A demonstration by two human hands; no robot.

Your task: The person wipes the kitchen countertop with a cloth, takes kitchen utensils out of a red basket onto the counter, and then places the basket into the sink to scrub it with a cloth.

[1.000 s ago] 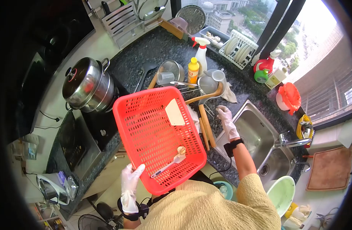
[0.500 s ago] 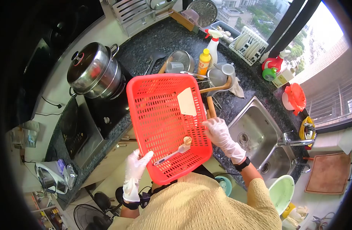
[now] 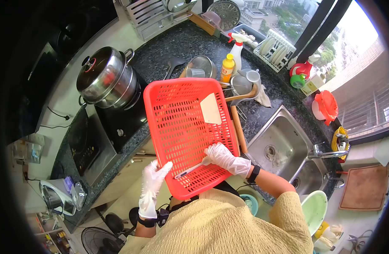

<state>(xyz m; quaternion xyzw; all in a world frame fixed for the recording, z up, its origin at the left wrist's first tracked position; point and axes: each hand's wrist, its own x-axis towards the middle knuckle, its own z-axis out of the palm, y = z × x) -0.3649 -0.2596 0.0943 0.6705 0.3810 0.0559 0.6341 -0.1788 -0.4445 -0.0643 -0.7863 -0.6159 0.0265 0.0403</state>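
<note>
A red slotted plastic basket [image 3: 177, 139] is tilted in front of me. My left hand [image 3: 154, 180], in a translucent glove, grips its left rim with the thumb over the edge. Inside the basket, my gloved right hand [image 3: 226, 158] has its fingers closed at the right end of a grey-white utensil [image 3: 189, 170]; the fingers hide that end and the small round tan item seen there earlier. A cream, flat scraper-like piece [image 3: 210, 109] lies against the basket's upper right part.
Behind the basket are a yellow bottle [image 3: 227, 68], a white spray bottle [image 3: 236, 51], strainers [image 3: 241, 84] and a wooden rolling pin [image 3: 239, 129]. A steel pot [image 3: 107, 78] stands on the left hob. On the right are the double sink [image 3: 279, 144] and faucet [image 3: 329, 152].
My right hand has gone from over the counter, past the basket's right rim, into the basket and onto the utensil's end. The basket sits slightly further right and up in view.
</note>
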